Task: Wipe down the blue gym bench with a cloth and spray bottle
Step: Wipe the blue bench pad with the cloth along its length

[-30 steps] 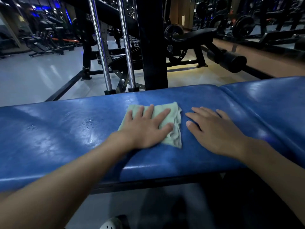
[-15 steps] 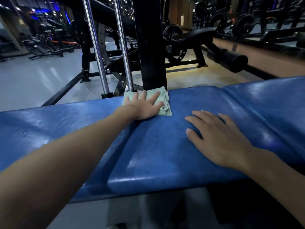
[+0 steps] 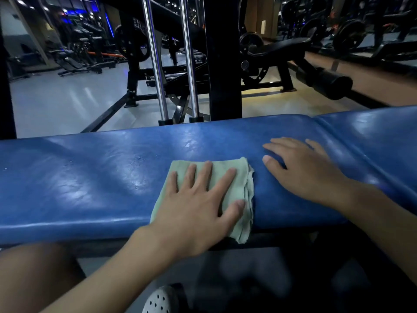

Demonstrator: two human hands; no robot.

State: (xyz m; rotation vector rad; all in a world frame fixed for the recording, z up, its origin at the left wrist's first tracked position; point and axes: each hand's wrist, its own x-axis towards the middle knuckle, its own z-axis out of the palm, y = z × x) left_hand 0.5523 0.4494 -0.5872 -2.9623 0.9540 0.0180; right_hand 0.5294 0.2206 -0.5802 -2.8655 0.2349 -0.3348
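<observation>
Two flat hands [image 3: 198,213], one cloth [image 3: 237,190]

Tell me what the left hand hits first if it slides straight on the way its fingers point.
Only bare bench lies ahead of the left hand up to the far edge; beyond, probably the chrome rods, though depth is unclear.

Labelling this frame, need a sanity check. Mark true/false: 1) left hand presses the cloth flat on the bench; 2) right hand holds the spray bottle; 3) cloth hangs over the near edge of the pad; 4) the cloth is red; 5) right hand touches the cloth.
1) The left hand lies flat on the cloth on the blue bench. True.
2) False. The right hand rests open on the bench pad; no spray bottle is in view.
3) True. Its lower corner droops past the near edge.
4) False. It is pale green.
5) False. A strip of blue pad shows between them.
</observation>
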